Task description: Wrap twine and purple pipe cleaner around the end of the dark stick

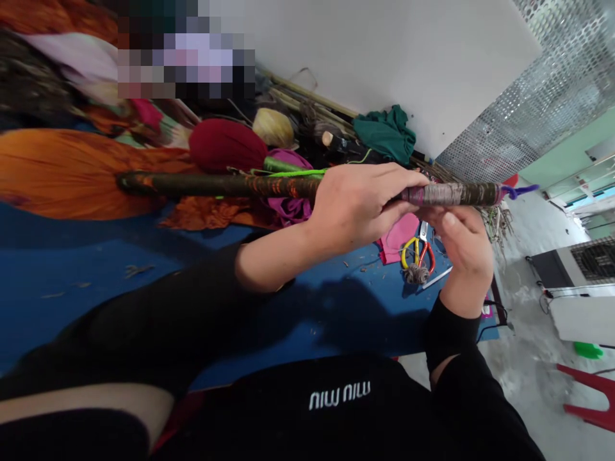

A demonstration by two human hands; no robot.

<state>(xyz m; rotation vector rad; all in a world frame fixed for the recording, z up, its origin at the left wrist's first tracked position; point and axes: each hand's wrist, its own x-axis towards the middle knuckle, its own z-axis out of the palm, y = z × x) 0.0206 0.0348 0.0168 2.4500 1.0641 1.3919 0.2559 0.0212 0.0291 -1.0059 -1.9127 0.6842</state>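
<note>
A long, dark stick (192, 184) runs across the upper middle. Orange thread binds part of its length, and grey and purple wrapping (456, 193) covers the right end, where a blue-purple tie (521, 191) sticks out. My left hand (353, 202) is closed round the stick, thumb and fingertips at the edge of the wrapping. Just under the wrapped part is my right hand (466, 240), thumb pressed to its curled fingers; what they pinch is hidden. The left end of the stick meets a large orange cloth-covered bundle (62, 173). Bright green cord (295, 173) lies behind the stick.
On the blue table (307, 320) lie scissors with yellow and red handles (419, 250), a small grey yarn ball (417, 274) and pink cloth (398, 237). Behind are a dark red bundle (228, 146) and green cloth (387, 133). A red stool (589, 397) stands at right.
</note>
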